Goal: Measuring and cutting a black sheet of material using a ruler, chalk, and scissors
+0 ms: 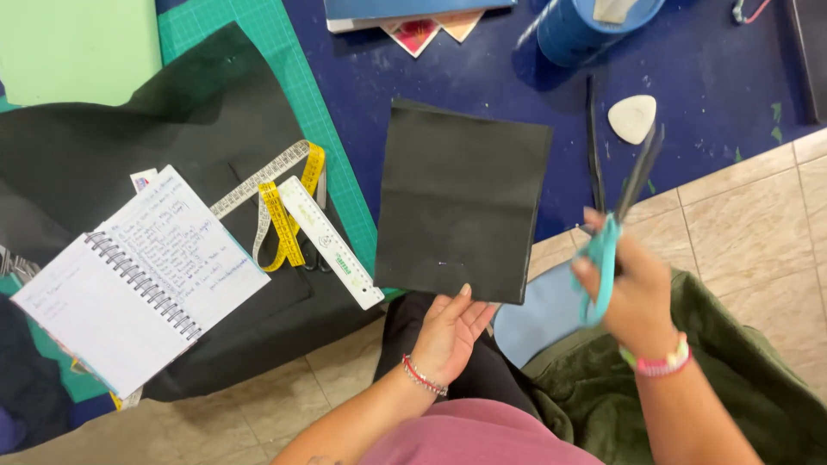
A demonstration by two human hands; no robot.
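Your left hand (450,331) has the black fabric rectangle (461,200) by its lower edge, fingers under the cloth and thumb tip on top, pinching it so the piece stands out flat over the edge of the dark blue table (715,69), folds faintly creasing it. Your right hand (633,293) is up beside it, fingers curled tight through the teal handles of the scissors (616,224), dark blades pointing up and away, a bit blurred, so I cannot tell whether the blades are parted or closed. Just past the blade tips lies a pale rounded piece of tailor's chalk (632,117), and a thin black strip (593,142) of fabric runs along the table between the rectangle and the scissors. Further back, a blue round container (573,34) sits at the top, with a book and coloured triangular card corners (426,27) next to it. Off to your left, a white ruler (332,243) lies slantwise on the green cutting mat (293,60), touching a yellow and white measuring tape (280,202) looped beside it. A large sheet of black cloth (172,129) spreads under an open spiral notebook (138,280) with handwritten pages. Below your hands, an olive green bag (732,387) rests on the tiled floor (758,215), a light blue flap (538,323) showing at its edge.
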